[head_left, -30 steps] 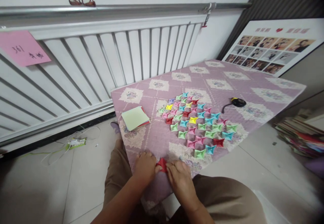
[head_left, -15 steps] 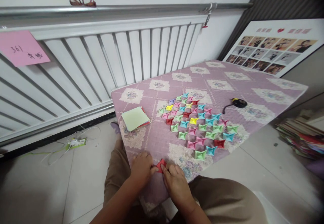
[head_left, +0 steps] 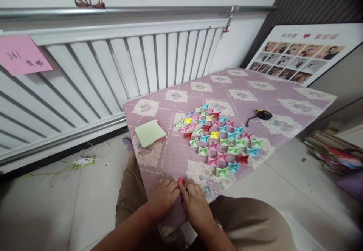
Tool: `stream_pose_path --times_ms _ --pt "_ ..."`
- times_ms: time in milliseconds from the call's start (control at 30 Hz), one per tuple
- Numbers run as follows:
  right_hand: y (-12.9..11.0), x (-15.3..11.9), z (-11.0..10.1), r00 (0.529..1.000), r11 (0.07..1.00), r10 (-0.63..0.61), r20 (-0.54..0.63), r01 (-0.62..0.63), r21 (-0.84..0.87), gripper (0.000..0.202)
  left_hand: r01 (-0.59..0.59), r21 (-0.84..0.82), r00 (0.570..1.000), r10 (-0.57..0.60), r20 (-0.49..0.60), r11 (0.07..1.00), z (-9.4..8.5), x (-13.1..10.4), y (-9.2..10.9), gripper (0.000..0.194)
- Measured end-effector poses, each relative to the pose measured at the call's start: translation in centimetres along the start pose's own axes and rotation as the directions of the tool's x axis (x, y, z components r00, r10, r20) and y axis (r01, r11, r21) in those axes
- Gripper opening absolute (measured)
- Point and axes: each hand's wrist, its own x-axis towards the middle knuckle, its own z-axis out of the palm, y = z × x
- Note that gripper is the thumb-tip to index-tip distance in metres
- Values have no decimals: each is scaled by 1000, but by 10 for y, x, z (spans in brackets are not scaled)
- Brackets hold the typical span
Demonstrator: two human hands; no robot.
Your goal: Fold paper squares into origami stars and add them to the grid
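A small piece of red folded paper [head_left: 180,182] lies at the table's near corner, pinched between the fingers of both my hands. My left hand [head_left: 164,198] grips it from the left, fingers curled. From the right, my right hand [head_left: 195,202] presses on it with fingers bent. Much of the paper is covered by my fingertips. Beyond them stand several small folded paper pieces [head_left: 214,135] in green, pink, blue, yellow and red, set out in slanting rows. To the left rests a stack of square paper sheets [head_left: 150,133], pale green on top with red showing beneath.
A purple floral cloth [head_left: 176,156] covers the table. A black item with a short cord [head_left: 263,114] lies at the right. Behind the table is a white radiator [head_left: 159,62]; a photo board [head_left: 297,54] leans at the back right. A power strip [head_left: 84,161] sits on the floor.
My left hand has shifted right, closer to my right hand. Less of the red paper shows between my fingers. The whole view has shifted slightly.
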Motion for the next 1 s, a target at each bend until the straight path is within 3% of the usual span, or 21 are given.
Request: stream_pose_path --times_ms 233,367,467,700,1000 --pt "0 14 -4 995 998 50 89 -46 -46 45 0 21 1000 0 12 1000 3 -3 1 31" --pt "6 14 -6 994 999 18 108 -21 25 45 0 58 1000 0 -9 998 2 -4 2 31" --pt "9 5 -9 994 997 -35 101 27 76 48 8 71 1000 -7 -15 997 0 -5 5 31" --pt "8 -25 -10 999 998 -24 22 23 55 48 -5 60 1000 5 7 998 -1 -15 9 41" --pt "22 -52 -8 995 996 81 -48 -83 -36 43 40 25 999 -41 8 999 2 -17 11 45"
